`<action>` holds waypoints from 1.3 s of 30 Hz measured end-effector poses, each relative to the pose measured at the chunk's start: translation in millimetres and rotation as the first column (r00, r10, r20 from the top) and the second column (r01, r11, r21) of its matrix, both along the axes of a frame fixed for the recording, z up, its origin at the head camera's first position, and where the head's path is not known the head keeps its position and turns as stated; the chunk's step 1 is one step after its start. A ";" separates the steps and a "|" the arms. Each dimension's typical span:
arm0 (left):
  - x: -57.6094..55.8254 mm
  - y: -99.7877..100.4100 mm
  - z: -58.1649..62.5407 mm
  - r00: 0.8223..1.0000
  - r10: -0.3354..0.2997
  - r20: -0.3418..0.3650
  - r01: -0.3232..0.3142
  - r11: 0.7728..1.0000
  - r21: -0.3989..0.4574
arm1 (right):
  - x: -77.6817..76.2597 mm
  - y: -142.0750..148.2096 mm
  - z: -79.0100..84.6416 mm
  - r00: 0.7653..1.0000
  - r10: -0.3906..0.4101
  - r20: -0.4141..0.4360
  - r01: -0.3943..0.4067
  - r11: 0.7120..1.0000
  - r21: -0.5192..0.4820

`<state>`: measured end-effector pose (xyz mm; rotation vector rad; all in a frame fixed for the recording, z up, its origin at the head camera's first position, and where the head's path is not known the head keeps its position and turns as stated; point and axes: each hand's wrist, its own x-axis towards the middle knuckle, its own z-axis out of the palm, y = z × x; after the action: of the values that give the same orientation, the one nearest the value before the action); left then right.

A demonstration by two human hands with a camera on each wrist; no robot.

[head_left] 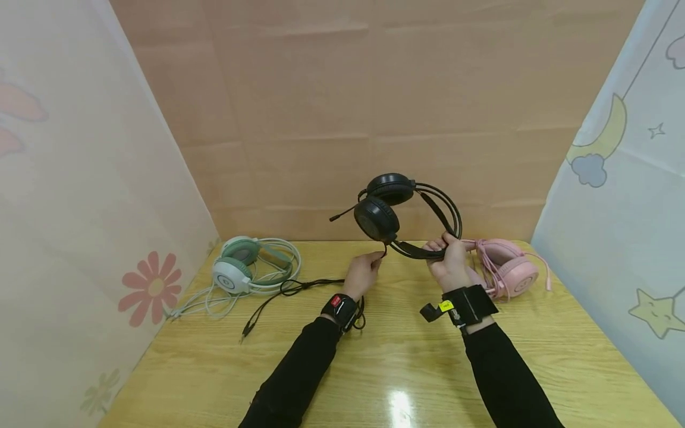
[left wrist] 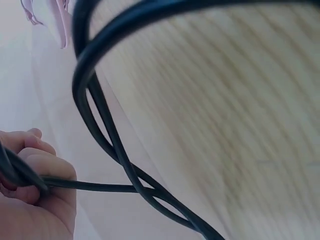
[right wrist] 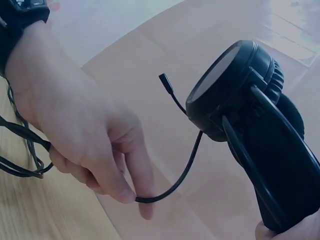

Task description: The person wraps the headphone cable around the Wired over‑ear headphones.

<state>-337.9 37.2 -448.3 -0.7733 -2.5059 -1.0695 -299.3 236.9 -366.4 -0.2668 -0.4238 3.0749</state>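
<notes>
A black headset with a thin microphone boom is held up above the back of the table. My right hand grips its headband, the ear cups pointing left. Its black cable curves down from one cup to my left hand, which pinches it between thumb and fingers. In the left wrist view, loops of cable cross close to the camera and pass through the curled left fingers. The rest of the cable trails left over the table and ends in a plug.
White-and-green headphones with a coiled white cable lie at the back left of the wooden table. Pink headphones wrapped in their pink cable lie at the back right, partly behind my right hand. A brown paper backdrop stands behind.
</notes>
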 end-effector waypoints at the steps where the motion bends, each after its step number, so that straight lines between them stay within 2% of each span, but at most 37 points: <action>1: -0.6 0.9 0.0 1.000 0.003 -0.013 -0.004 1.000 -0.015 | -0.2 -0.7 -0.4 1.000 0.013 0.002 -0.013 1.000 -0.003; 6: 0.6 6.7 3.7 0.998 -0.043 -0.043 0.039 0.995 -0.097 | -2.2 -5.7 -2.9 1.000 0.008 0.012 -0.009 0.999 0.050; 11: 7.1 9.7 10.8 0.994 -0.105 0.004 0.105 0.986 -0.129 | -6.1 -8.1 -5.9 0.998 -0.067 0.008 0.064 0.983 0.169; 15: 12.1 7.1 14.5 0.990 -0.134 0.046 0.139 0.983 -0.118 | -9.4 -5.6 -7.8 0.987 -0.158 -0.032 0.160 0.941 0.299; 18: 15.5 2.2 16.8 0.983 -0.163 0.088 0.171 0.980 -0.096 | -12.1 -3.1 -9.3 0.965 -0.238 -0.110 0.262 0.890 0.374; 20: 17.0 -1.5 19.0 0.978 -0.180 0.104 0.188 0.979 -0.076 | -13.3 -2.0 -10.4 0.942 -0.292 -0.165 0.334 0.845 0.417; 23: 18.7 -6.6 24.6 0.973 -0.201 0.114 0.206 0.978 -0.029 | -14.1 -0.5 -12.7 0.907 -0.354 -0.226 0.420 0.761 0.494; 26: 19.4 -10.1 30.8 0.972 -0.213 0.098 0.214 0.977 0.001 | -13.6 -0.2 -14.7 0.880 -0.396 -0.264 0.472 0.657 0.588; 28: 20.2 -11.8 33.8 0.972 -0.220 0.087 0.222 0.975 -0.005 | -13.8 -0.8 -15.3 0.862 -0.412 -0.295 0.500 0.599 0.626; 33: 22.1 -12.5 33.0 0.969 -0.242 0.045 0.244 0.968 -0.054 | -12.8 -4.5 -12.3 0.837 -0.423 -0.346 0.535 0.507 0.675; 35: 22.7 -11.8 31.6 0.967 -0.252 0.040 0.255 0.965 -0.069 | -11.3 -6.0 -11.6 0.828 -0.422 -0.370 0.544 0.441 0.714; 38: 24.8 -11.3 32.5 0.959 -0.275 0.063 0.280 0.956 -0.084 | -8.9 -8.5 -12.8 0.812 -0.400 -0.425 0.560 0.324 0.763; 39: 25.2 -11.2 32.9 0.957 -0.281 0.065 0.286 0.954 -0.093 | -8.3 -9.9 -13.3 0.804 -0.392 -0.448 0.572 0.299 0.764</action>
<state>-312.7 26.0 -415.5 -1.1798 -2.5630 -1.0671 -307.6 227.0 -379.7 -0.0414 -1.5066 1.8658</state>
